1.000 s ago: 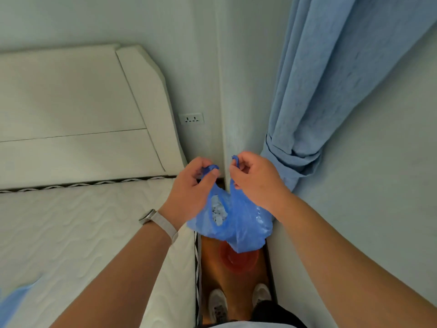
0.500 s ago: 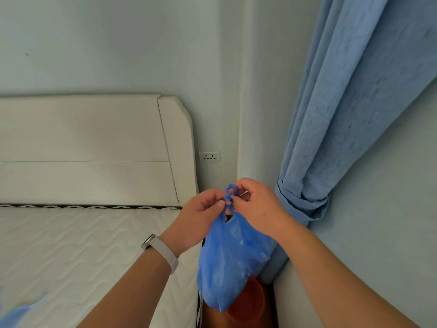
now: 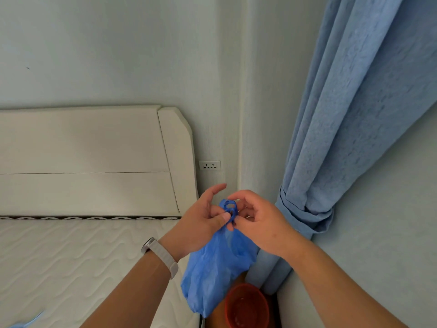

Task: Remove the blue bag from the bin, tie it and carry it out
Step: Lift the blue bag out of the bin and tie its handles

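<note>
The blue bag [image 3: 212, 268] hangs in the air in front of me, out of the red bin [image 3: 247, 306], which stands on the floor below it. Its two handles are twisted into a small loop at the top, between my hands. My left hand [image 3: 201, 223] pinches the handles with thumb and fingers, its index finger pointing up. My right hand [image 3: 257, 221] grips the loop from the other side with its fingertips. A watch with a pale strap sits on my left wrist.
A bed with a white quilted mattress [image 3: 71, 268] and a cream headboard [image 3: 82, 162] fills the left. A tied-back blue curtain [image 3: 343, 138] hangs at the right. A wall socket [image 3: 209, 165] sits behind my hands. A scrap of blue plastic [image 3: 26, 323] lies on the mattress corner.
The two handles, held apart a second ago, are now crossed and twisted into a loop. The bag has risen clear of the bin and my view has tilted upward.
</note>
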The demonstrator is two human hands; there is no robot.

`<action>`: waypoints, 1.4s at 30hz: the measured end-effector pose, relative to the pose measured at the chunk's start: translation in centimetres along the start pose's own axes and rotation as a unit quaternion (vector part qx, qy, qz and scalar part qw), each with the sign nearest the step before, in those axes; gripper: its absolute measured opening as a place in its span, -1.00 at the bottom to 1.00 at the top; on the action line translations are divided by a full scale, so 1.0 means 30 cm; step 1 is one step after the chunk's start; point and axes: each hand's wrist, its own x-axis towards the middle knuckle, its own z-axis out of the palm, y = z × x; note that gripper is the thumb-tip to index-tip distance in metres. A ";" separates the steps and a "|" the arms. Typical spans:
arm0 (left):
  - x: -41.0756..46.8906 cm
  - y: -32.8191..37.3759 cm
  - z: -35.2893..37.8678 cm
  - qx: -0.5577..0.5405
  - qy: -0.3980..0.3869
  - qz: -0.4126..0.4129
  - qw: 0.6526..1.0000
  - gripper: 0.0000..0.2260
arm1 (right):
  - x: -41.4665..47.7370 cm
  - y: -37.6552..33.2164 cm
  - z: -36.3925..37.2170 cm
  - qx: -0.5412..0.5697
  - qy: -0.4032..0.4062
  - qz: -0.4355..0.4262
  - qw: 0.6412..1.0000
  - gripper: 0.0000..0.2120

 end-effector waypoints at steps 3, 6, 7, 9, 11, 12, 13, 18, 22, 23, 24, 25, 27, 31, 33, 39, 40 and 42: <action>0.006 0.008 0.009 0.005 0.015 0.001 1.000 -0.75 | 0.000 0.008 -0.002 -0.003 0.000 -0.011 1.000 -0.60; 0.005 0.020 0.013 -0.009 0.031 -0.007 0.999 -0.87 | 0.003 0.022 0.004 -0.007 0.009 -0.017 1.000 -0.61; 0.004 0.024 0.012 -0.015 0.036 -0.010 0.999 -0.90 | 0.002 0.023 0.006 -0.010 0.010 -0.019 1.000 -0.61; 0.002 0.027 0.008 -0.019 0.041 -0.019 0.999 -0.91 | 0.000 0.022 0.007 -0.023 0.008 -0.019 1.000 -0.61; -0.003 0.025 0.005 -0.022 0.038 -0.028 0.999 -0.90 | 0.000 0.028 0.008 -0.061 0.010 -0.014 0.998 -0.66; -0.007 0.024 0.002 -0.026 0.034 -0.034 0.999 -0.89 | 0.000 0.032 0.011 -0.088 0.014 -0.008 0.996 -0.69; -0.012 0.024 -0.002 -0.028 0.029 -0.041 0.998 -0.87 | -0.003 0.034 0.017 -0.111 0.020 -0.003 0.994 -0.72; -0.029 0.012 -0.014 0.008 0.053 -0.054 0.997 -0.76 | -0.024 0.038 0.058 -0.201 0.044 -0.022 0.978 -0.85; -0.036 0.003 -0.012 -0.005 0.101 -0.057 0.993 -0.75 | -0.025 0.036 0.051 -0.192 0.053 0.003 0.980 -0.86; -0.039 0.004 -0.016 0.007 0.109 -0.056 0.992 -0.77 | -0.026 0.032 0.048 -0.194 0.055 -0.001 0.979 -0.87; -0.041 0.003 -0.020 0.021 0.117 -0.053 0.992 -0.79 | -0.025 0.028 0.045 -0.210 0.058 -0.013 0.976 -0.90; -0.043 0.002 -0.025 0.032 0.123 -0.051 0.991 -0.79 | -0.026 0.023 0.045 -0.235 0.061 -0.028 0.970 -0.93; -0.050 0.001 -0.035 0.039 0.133 -0.045 0.989 -0.79 | -0.028 0.012 0.054 -0.270 0.050 -0.054 0.960 -0.94; -0.073 0.005 -0.035 0.048 0.102 -0.017 0.994 -0.79 | -0.035 -0.005 0.078 -0.279 0.042 -0.084 0.956 -0.93; -0.086 0.010 -0.026 0.034 0.087 -0.007 0.996 -0.84 | -0.038 -0.010 0.072 -0.283 0.066 -0.095 0.952 -0.92; -0.107 0.034 0.029 -0.042 0.064 0.017 0.997 -0.87 | -0.020 -0.008 0.050 -0.256 0.109 -0.123 0.952 -0.95; -0.109 0.040 0.042 -0.063 0.060 0.016 0.996 -0.88 | -0.016 -0.005 0.052 -0.231 0.105 -0.117 0.960 -0.95; -0.114 0.050 0.063 -0.115 0.050 0.011 0.992 -0.84 | -0.006 0.013 0.051 -0.147 0.087 -0.073 0.983 -0.92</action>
